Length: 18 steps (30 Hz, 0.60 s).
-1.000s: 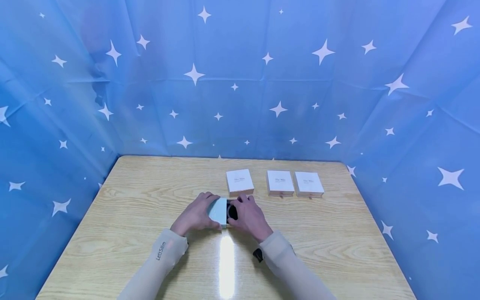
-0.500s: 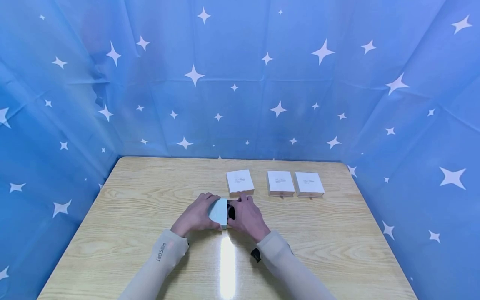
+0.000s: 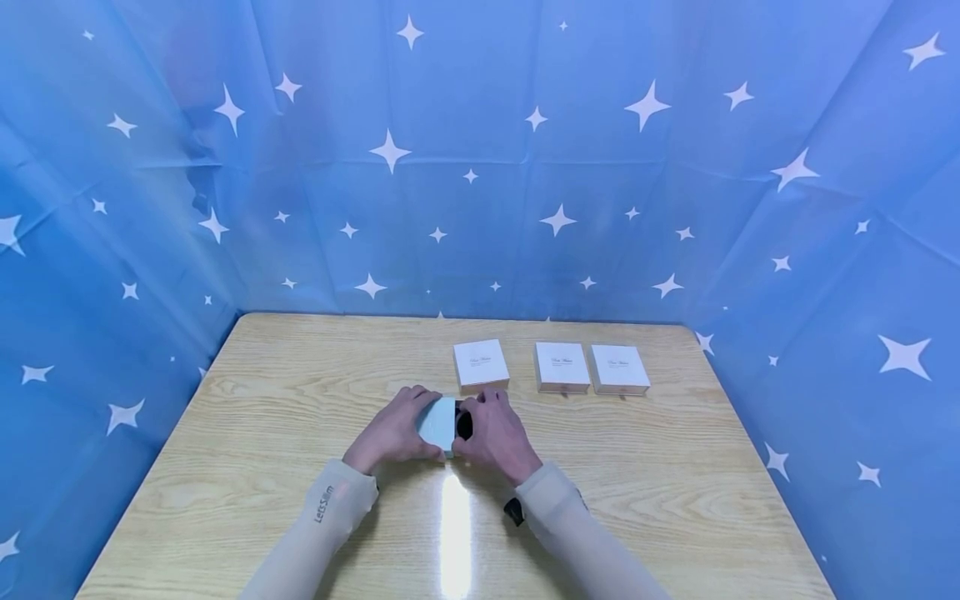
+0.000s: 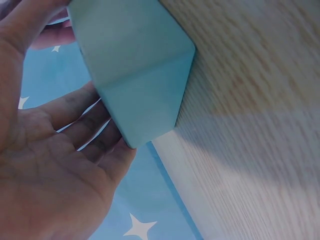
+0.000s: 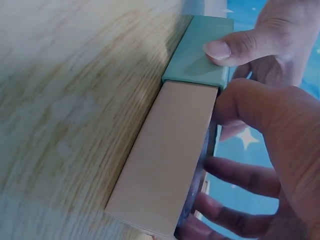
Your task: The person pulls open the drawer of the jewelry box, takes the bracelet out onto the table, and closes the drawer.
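Note:
In the head view, a pale teal slide-out box [image 3: 437, 425] lies on the wooden table between both hands. My left hand [image 3: 393, 429] grips its sleeve, thumb on the near side and fingers on the far side. The box's pinkish tray [image 5: 160, 155] sticks out of the sleeve's right end in the right wrist view. Over this tray, my right hand [image 3: 497, 433] has its thumb and fingers curled into the open top, around a dark round thing [image 3: 464, 426]. Those fingers and the tray wall hide most of that thing, so its kind does not show.
Behind the hands stands a white-topped box [image 3: 481, 362] with small lettering. Two similar boxes, a middle one [image 3: 561, 365] and a right one [image 3: 619, 367], sit side by side farther right. A blue star-patterned curtain [image 3: 480, 208] hangs beyond the table [image 3: 300, 367].
My right hand has shifted slightly left, its thumb now closer to the sleeve's edge. The left hand and the box have stayed nearly in place.

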Motion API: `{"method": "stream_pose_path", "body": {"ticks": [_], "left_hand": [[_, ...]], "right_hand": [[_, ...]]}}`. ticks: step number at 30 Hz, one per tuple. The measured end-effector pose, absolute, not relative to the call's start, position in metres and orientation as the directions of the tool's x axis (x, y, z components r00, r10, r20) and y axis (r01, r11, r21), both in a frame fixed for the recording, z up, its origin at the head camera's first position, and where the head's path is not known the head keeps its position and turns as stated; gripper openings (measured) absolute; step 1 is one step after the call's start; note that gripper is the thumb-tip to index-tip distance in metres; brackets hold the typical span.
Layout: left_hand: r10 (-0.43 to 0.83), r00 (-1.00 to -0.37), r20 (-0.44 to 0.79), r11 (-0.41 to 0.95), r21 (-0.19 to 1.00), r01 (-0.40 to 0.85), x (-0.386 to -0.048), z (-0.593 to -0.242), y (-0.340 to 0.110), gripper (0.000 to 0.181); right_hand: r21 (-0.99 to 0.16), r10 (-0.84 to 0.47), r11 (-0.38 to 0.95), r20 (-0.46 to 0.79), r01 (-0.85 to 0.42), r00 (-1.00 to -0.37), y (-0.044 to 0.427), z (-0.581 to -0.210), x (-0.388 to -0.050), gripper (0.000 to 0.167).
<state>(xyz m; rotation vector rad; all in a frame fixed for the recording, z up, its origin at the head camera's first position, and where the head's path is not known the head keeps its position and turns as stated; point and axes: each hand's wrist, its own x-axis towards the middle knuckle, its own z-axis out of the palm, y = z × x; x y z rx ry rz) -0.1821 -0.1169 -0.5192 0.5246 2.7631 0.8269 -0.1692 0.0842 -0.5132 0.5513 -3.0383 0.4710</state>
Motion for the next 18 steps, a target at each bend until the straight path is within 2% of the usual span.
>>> {"method": "stream_pose_path", "body": {"ticks": [8,18], "left_hand": [[0.391,-0.916,-0.085,0.776,0.566,0.279,-0.183,-0.520,-0.117,0.103],[0.394,-0.915,-0.090,0.781,0.558,0.282,-0.184,-0.521,-0.116,0.102]], "right_hand": [[-0.344,-0.349,0.867,0.095,-0.360,-0.932,0.090,-0.513,-0.169,0.050],[-0.402,-0.356,0.825,0.176,-0.398,-0.918,0.103,-0.509,-0.172,0.040]]}}
